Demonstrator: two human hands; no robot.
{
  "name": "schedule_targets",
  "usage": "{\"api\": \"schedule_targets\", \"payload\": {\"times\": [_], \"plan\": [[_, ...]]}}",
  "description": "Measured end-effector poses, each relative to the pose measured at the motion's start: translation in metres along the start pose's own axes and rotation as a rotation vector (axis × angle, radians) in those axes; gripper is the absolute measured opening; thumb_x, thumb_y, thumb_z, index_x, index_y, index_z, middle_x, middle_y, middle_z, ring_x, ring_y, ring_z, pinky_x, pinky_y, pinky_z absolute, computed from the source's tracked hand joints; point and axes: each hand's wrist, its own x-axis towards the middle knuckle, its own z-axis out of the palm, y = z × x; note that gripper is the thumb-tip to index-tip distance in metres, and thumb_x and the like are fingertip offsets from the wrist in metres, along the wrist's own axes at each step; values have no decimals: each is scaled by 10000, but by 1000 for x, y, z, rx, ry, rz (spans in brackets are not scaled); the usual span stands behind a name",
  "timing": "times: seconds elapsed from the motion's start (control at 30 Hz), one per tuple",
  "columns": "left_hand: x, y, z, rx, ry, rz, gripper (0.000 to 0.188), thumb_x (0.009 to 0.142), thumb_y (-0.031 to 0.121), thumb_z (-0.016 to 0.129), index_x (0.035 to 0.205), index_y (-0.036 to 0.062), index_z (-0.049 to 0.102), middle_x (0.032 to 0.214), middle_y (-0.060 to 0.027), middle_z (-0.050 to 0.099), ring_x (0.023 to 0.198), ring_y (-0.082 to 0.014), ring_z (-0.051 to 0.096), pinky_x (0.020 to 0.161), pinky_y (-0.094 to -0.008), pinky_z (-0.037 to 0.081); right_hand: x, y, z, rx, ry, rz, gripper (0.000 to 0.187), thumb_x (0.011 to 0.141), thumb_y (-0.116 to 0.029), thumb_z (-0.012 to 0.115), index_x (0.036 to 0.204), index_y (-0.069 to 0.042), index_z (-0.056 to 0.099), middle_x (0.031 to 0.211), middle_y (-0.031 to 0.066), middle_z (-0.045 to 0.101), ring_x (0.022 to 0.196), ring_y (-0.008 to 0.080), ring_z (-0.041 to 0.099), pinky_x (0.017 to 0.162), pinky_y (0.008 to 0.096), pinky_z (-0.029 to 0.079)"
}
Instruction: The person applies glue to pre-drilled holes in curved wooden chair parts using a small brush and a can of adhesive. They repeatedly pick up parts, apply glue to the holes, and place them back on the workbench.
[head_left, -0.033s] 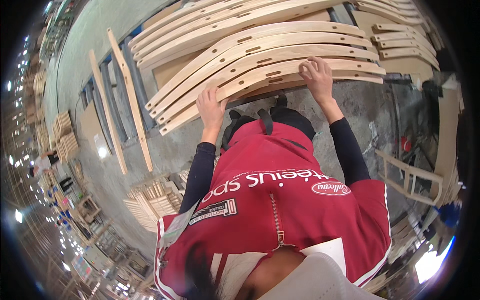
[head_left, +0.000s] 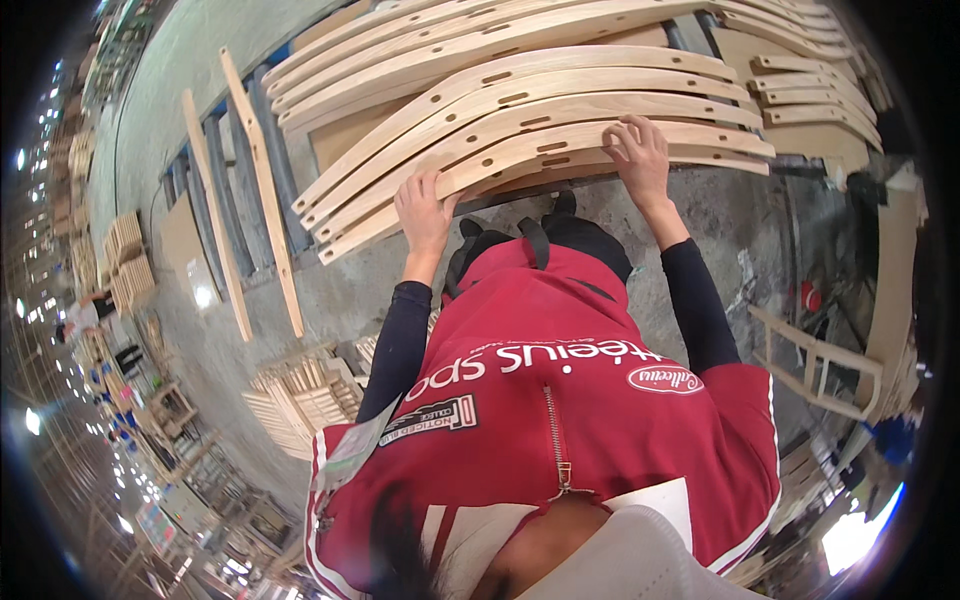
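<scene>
Several curved pale wooden slats (head_left: 610,103), with small holes and slots along them, lie side by side in front of me. My left hand (head_left: 425,208) is closed over the near slat (head_left: 516,153) left of its middle, fingers on top and thumb toward my body. Farther right along the near slats, my right hand (head_left: 640,160) has its fingers bent down onto the wood, thumb at the near side. The undersides of both grips are hidden.
Longer slats (head_left: 450,55) lie behind, and shorter curved pieces (head_left: 815,97) at the far right. Two slats (head_left: 262,165) cross the rollers (head_left: 236,180) on the left. Stacked wooden parts (head_left: 300,400) stand at lower left; a wooden frame (head_left: 820,350) stands at right.
</scene>
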Motion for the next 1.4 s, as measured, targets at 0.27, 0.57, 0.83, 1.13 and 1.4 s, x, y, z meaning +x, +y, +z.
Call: {"api": "schedule_targets", "payload": {"times": [0.27,0.57,0.83,1.13,1.4], "plan": [[-7,-10,0,34,102,-98,563,743,330,784,1195,85,555,1169,-109,532,1108,-318,493,948,-454,377,18,-20,19,90,-120,7,367,728,-179,786,1058,-171,626,1193,12,588,1154,280,543,970,426,431],[2,-7,10,-100,97,-17,569,704,226,795,1186,74,535,1159,-112,543,1123,-316,500,976,-443,368,10,-19,13,17,-109,11,377,796,-202,763,1147,-173,628,1243,61,582,1201,289,520,1000,429,402],[12,0,26,-98,54,-73,531,717,221,772,1187,108,553,1231,-118,513,1176,-346,458,1002,-500,355,13,-19,16,-41,-36,52,274,760,-128,755,999,-91,627,1153,122,624,1095,336,583,919,450,475],[15,11,13,-8,13,31,647,685,232,832,1249,104,541,1233,-116,505,1222,-330,434,1075,-502,307,4,-30,11,-59,38,146,277,768,-112,715,1020,-129,601,1218,124,549,1186,328,506,963,443,413],[26,15,5,21,-12,111,702,650,233,850,1259,91,530,1263,-134,499,1221,-342,423,1073,-487,309,-8,-44,-6,61,67,251,532,716,-84,760,1206,-137,558,1286,127,492,1237,351,463,1029,470,383]]}}
